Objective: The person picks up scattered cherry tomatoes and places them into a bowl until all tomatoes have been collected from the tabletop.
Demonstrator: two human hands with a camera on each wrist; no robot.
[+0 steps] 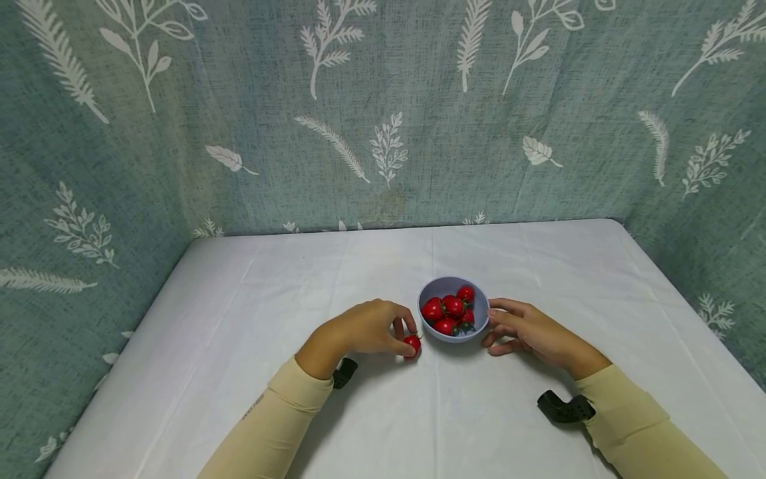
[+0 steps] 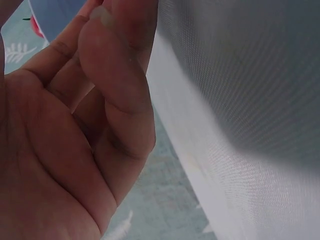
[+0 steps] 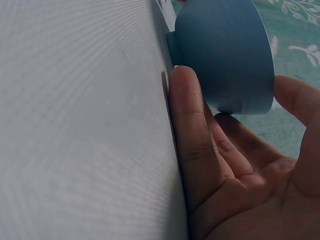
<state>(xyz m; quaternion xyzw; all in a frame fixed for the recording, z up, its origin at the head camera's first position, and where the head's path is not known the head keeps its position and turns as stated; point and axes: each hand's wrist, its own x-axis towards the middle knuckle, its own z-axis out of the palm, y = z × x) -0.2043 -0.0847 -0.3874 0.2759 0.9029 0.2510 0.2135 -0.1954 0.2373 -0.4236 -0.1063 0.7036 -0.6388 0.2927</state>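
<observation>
A small red tomato [image 1: 411, 344] with a green stem is on the white cloth, pinched between the thumb and fingers of my left hand [image 1: 371, 326]. Just beyond it stands a lavender-blue bowl [image 1: 455, 338] holding several red tomatoes [image 1: 453, 307]. My right hand [image 1: 535, 331] rests against the bowl's right side, fingers loosely extended. In the right wrist view, the thumb [image 3: 295, 95] meets the bowl's rim and the other fingers lie low beside its wall. The left wrist view shows the thumb [image 2: 112, 70] bent toward the fingers; the pinched tomato is hidden there.
White cloth covers the table [image 1: 269, 286], whose far edge meets a green leaf-patterned fabric backdrop [image 1: 383, 193]. Similar fabric hangs at both sides. Black wrist mounts [image 1: 564, 407] jut out beneath the beige sleeves [image 1: 634, 419].
</observation>
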